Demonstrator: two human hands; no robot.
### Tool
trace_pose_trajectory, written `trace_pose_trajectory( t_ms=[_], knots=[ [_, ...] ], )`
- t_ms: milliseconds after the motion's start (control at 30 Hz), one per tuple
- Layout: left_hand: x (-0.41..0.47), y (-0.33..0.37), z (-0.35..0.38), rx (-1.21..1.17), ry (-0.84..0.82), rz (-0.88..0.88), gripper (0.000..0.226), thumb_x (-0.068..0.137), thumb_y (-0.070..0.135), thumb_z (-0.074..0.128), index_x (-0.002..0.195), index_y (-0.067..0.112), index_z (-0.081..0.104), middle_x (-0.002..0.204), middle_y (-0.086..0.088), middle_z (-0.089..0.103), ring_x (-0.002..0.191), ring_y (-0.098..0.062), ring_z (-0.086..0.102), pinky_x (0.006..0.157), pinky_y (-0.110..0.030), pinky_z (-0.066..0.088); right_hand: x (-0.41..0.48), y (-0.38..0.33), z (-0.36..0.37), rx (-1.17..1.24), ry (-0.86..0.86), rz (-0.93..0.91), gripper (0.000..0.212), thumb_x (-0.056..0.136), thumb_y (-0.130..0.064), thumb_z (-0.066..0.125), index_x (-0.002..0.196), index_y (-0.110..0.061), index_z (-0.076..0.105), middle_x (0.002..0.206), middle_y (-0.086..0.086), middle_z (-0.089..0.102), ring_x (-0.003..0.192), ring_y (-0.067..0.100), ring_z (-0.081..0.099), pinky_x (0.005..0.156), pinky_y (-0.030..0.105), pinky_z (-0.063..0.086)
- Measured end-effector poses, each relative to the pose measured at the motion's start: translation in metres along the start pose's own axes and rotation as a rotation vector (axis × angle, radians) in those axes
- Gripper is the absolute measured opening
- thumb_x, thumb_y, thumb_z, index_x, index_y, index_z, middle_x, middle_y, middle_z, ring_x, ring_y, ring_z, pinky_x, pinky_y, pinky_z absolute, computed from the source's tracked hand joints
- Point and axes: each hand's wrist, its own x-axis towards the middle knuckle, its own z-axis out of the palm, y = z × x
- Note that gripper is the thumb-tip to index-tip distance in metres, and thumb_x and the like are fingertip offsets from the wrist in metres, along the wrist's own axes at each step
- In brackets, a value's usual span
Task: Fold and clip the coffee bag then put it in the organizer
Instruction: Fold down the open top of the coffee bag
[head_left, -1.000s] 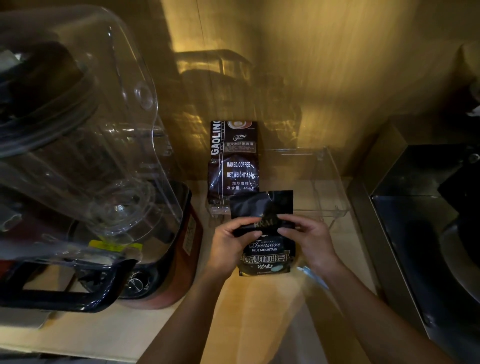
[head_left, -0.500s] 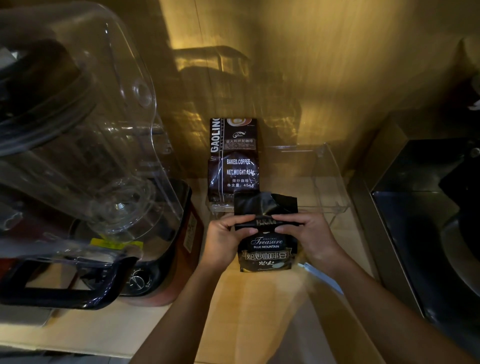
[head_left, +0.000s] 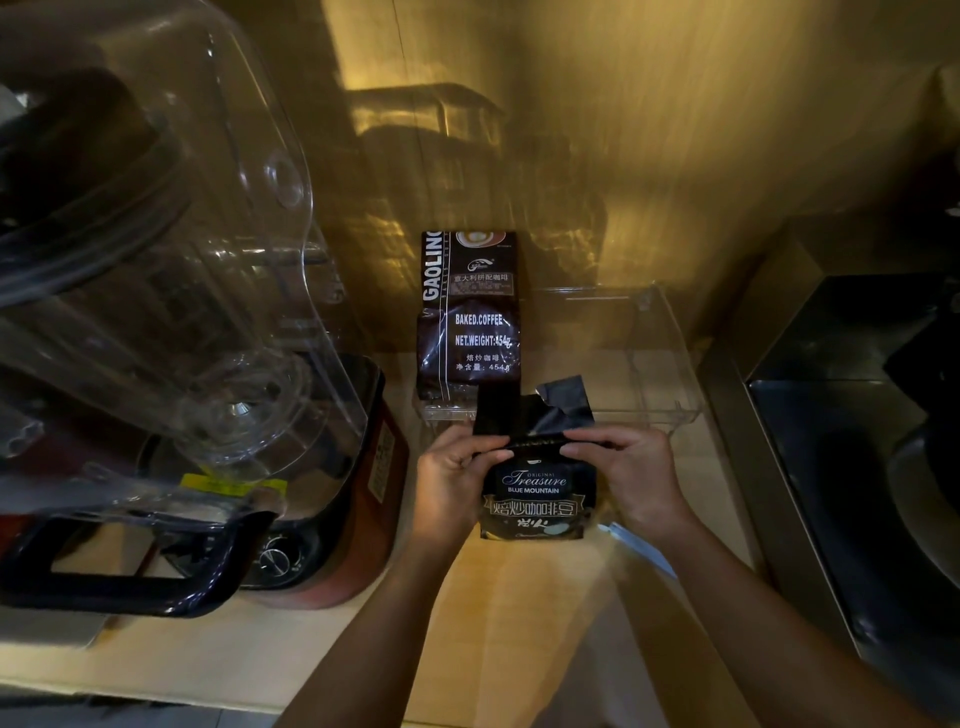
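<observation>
Your left hand (head_left: 457, 475) and right hand (head_left: 623, 467) both pinch the coffee bag (head_left: 537, 493) just before the organizer (head_left: 670, 364); crease its top flat, evenly.

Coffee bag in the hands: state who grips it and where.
Both hands hold the black coffee bag: left hand and right hand pinch its upper edge at the fold line, one at each side.

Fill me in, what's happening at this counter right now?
A person holds a small black coffee bag upright over the counter, left hand and right hand pinching its sides at a crease while the top flap bends away. No clip is on it yet. Behind it, a clear organizer already holds a brown coffee bag.
</observation>
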Motion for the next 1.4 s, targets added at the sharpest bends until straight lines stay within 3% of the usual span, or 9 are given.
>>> trace_pose_trajectory(
  t_ms=[100,200,367,600,667,800,967,1167,1400],
  knots=[
    [-0.003,0.0,0.001,0.091,0.05,0.054,0.018,0.072,-0.007,0.069,0.082,0.008,0.072,0.086,0.005,0.048,0.087,-0.008,0.05,0.072,-0.019,0.048,0.0,0.004,0.0,-0.069,0.002,-0.091,0.022,0.06,0.007,0.074,0.068,-0.014,0.072,0.075,-0.002,0.061,0.07,0.003,0.058,0.068,0.021,0.05],
    [-0.005,0.0,-0.002,0.218,0.087,0.165,0.01,0.07,-0.005,0.072,0.074,0.004,0.072,0.098,0.01,0.041,0.101,0.015,0.035,0.083,-0.005,0.037,0.0,0.007,-0.002,-0.189,0.013,-0.207,0.022,0.059,0.005,0.075,0.069,-0.014,0.072,0.084,-0.009,0.047,0.088,0.007,0.049,0.081,0.022,0.045],
    [-0.008,-0.001,-0.008,0.386,-0.071,0.257,0.004,0.079,0.005,0.065,0.077,0.006,0.068,0.08,-0.005,0.067,0.08,-0.016,0.057,0.074,-0.039,0.047,-0.003,0.006,-0.004,-0.574,-0.012,-0.456,0.007,0.066,-0.005,0.074,0.066,-0.011,0.071,0.073,0.001,0.067,0.083,0.019,0.056,0.086,0.04,0.028],
    [-0.006,0.006,-0.015,0.491,-0.225,0.276,0.007,0.087,0.012,0.059,0.082,0.014,0.062,0.079,0.0,0.066,0.074,-0.01,0.056,0.065,-0.031,0.047,-0.005,0.0,-0.006,-0.676,-0.066,-0.508,0.008,0.07,-0.023,0.063,0.064,-0.019,0.067,0.067,-0.032,0.051,0.086,-0.017,0.042,0.086,0.018,0.015],
    [-0.001,0.011,-0.016,0.58,-0.278,0.333,0.004,0.087,0.013,0.058,0.085,0.015,0.061,0.082,-0.001,0.066,0.078,-0.014,0.058,0.069,-0.035,0.049,-0.003,-0.001,-0.006,-0.677,-0.111,-0.515,0.009,0.071,-0.022,0.062,0.067,-0.016,0.066,0.069,-0.026,0.055,0.089,-0.013,0.045,0.089,0.009,0.013],
    [0.004,0.024,-0.002,0.742,-0.383,0.497,0.013,0.088,0.016,0.057,0.098,0.011,0.063,0.087,-0.01,0.065,0.082,-0.027,0.058,0.071,-0.041,0.047,0.0,-0.002,0.001,-0.78,-0.212,-0.589,0.006,0.074,-0.014,0.063,0.07,-0.009,0.064,0.08,0.002,0.067,0.085,0.013,0.054,0.087,0.02,0.018],
    [0.002,0.027,0.009,0.722,-0.353,0.512,0.007,0.085,0.01,0.059,0.083,0.006,0.064,0.075,-0.012,0.064,0.071,-0.029,0.059,0.055,-0.044,0.05,-0.001,0.0,-0.003,-0.634,-0.239,-0.459,0.005,0.073,-0.004,0.069,0.07,-0.008,0.067,0.071,-0.008,0.063,0.078,-0.011,0.049,0.079,0.009,0.029],
    [0.009,0.023,0.013,0.699,-0.37,0.486,0.012,0.089,0.018,0.056,0.084,0.009,0.062,0.078,-0.008,0.064,0.074,-0.025,0.057,0.056,-0.039,0.05,-0.004,0.006,-0.009,-0.356,-0.077,-0.198,0.033,0.073,0.001,0.067,0.063,-0.03,0.066,0.07,-0.014,0.065,0.067,-0.007,0.059,0.061,0.005,0.043],
    [0.017,0.029,0.02,0.756,-0.349,0.495,0.011,0.084,0.014,0.06,0.095,0.014,0.062,0.087,-0.008,0.063,0.084,-0.024,0.055,0.07,-0.036,0.043,0.002,0.003,-0.004,-0.326,0.0,-0.072,0.021,0.069,-0.009,0.073,0.057,-0.024,0.065,0.057,-0.01,0.065,0.056,-0.003,0.056,0.055,0.013,0.044]
  ],
)
